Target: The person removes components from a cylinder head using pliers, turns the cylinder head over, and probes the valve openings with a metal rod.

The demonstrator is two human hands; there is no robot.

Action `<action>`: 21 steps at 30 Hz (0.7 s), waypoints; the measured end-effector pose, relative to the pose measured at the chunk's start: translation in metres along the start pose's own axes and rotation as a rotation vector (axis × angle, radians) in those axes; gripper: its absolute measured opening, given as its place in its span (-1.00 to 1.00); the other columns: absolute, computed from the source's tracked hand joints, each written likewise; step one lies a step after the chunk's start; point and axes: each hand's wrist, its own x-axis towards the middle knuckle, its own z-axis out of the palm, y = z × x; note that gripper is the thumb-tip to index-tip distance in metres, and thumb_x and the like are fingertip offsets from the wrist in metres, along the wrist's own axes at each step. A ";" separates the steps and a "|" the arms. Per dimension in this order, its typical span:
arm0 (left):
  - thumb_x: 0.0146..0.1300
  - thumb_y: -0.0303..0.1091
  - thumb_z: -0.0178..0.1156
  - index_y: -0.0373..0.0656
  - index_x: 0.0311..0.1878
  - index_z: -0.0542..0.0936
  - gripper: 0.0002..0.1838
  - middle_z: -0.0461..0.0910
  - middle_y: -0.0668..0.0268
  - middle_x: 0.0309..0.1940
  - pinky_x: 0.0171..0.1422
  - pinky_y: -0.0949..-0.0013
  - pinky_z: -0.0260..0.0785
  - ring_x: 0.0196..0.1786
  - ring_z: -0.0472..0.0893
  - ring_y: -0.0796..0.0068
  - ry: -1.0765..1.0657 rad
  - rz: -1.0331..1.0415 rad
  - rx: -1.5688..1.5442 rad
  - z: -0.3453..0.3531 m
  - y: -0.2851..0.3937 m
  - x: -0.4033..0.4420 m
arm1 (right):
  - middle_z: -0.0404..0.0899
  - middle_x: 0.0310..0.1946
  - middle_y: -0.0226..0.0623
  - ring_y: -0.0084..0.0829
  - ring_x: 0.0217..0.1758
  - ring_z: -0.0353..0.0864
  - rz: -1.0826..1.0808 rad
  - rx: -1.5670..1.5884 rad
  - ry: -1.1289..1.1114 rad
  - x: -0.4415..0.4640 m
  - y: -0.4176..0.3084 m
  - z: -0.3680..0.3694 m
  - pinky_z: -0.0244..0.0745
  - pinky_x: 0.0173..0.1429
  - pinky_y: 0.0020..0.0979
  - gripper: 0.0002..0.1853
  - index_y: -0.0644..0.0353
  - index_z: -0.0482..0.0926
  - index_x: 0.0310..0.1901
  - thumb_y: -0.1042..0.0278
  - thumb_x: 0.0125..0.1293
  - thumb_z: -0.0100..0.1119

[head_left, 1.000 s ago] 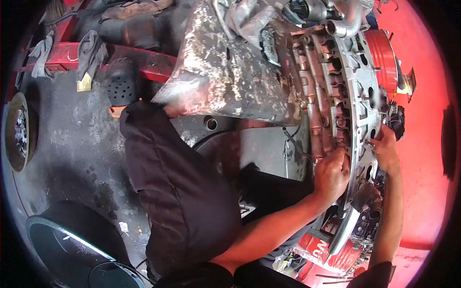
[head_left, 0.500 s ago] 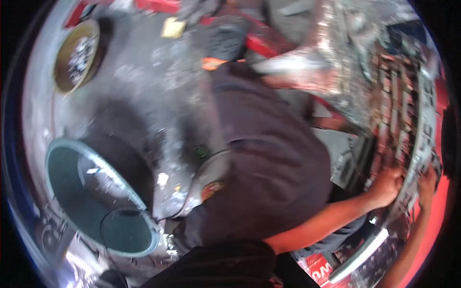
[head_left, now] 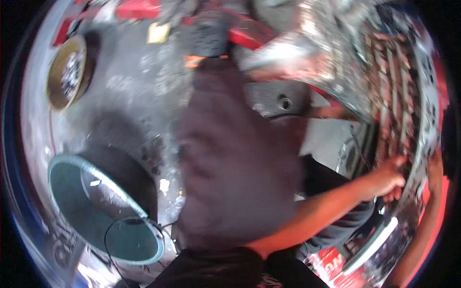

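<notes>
My left hand (head_left: 384,181) is beside a long grille-like part with reddish-brown slats (head_left: 394,101). Its index finger is stretched out toward the slats and the other fingers are partly bent; no held item shows. Along the right edge, my right hand (head_left: 434,169) lies at a curved grey strip with slots (head_left: 425,113). Blur hides its fingers, so I cannot tell whether it grips the strip. A pale, shiny curved edge (head_left: 372,245) runs below my left hand.
A dark trouser leg (head_left: 240,158) ending in a shoe (head_left: 209,38) fills the middle. At left stand a large teal tub (head_left: 72,161) with a cable over its rim and a tan bowl (head_left: 53,79) of small pieces. Crumpled shiny wrapping (head_left: 314,45) lies at the top.
My left hand has shifted slightly left and down, away from the strip, and its index finger now sticks out. My right hand has moved slightly up. The whole view has shifted too.
</notes>
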 end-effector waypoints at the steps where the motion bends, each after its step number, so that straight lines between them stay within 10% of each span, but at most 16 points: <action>1: 0.11 -0.50 0.07 -0.16 0.51 0.04 -0.16 0.57 0.23 -0.62 -0.60 0.38 0.39 -0.66 0.53 0.48 0.001 -0.035 -0.001 -0.004 0.010 -0.011 | 0.16 0.43 -0.10 -0.24 0.50 0.13 0.055 -0.020 0.025 -0.003 -0.006 -0.002 0.02 0.52 -0.27 -0.27 0.29 0.12 0.44 0.18 0.32 0.11; 9: 0.22 -0.29 0.33 -0.30 0.31 0.38 -0.37 0.65 0.17 -0.08 0.19 0.37 0.40 0.01 0.59 0.45 0.141 -0.045 0.698 -0.059 0.064 -0.077 | 0.40 0.18 -0.19 -0.37 0.20 0.41 -0.013 0.024 0.131 0.000 -0.054 0.020 0.30 0.31 -0.35 -0.32 0.31 0.31 0.34 0.47 0.09 0.09; 14: 0.30 -0.30 0.24 -0.36 -0.04 0.61 -0.70 0.70 0.20 -0.19 0.09 0.38 0.47 -0.12 0.66 0.45 0.581 -0.152 1.238 -0.137 0.125 -0.102 | 0.52 -0.03 -0.30 -0.49 0.04 0.47 -0.005 0.044 -0.109 -0.002 -0.130 0.025 0.37 0.17 -0.44 -0.40 0.36 0.40 0.25 0.43 0.09 0.07; 17: 0.24 -0.15 0.23 -0.32 0.01 0.56 -0.57 0.66 -0.03 -0.19 0.10 0.11 0.48 0.00 0.65 0.02 0.841 -0.359 2.025 -0.205 0.084 -0.127 | 0.57 -0.15 -0.25 -0.48 -0.08 0.50 -0.137 0.110 0.016 -0.006 -0.138 0.033 0.42 0.05 -0.43 -0.41 0.46 0.44 0.14 0.42 -0.01 0.08; 21: 0.35 -0.14 0.04 -0.26 0.17 0.42 -0.55 0.58 0.06 0.01 0.14 -0.03 0.36 0.17 0.48 0.07 0.507 -0.604 2.458 -0.284 0.007 -0.204 | 0.54 -0.18 -0.13 -0.36 -0.08 0.51 0.028 0.020 -0.024 -0.008 -0.149 0.028 0.43 0.05 -0.37 -0.44 0.43 0.48 0.09 0.39 -0.03 0.11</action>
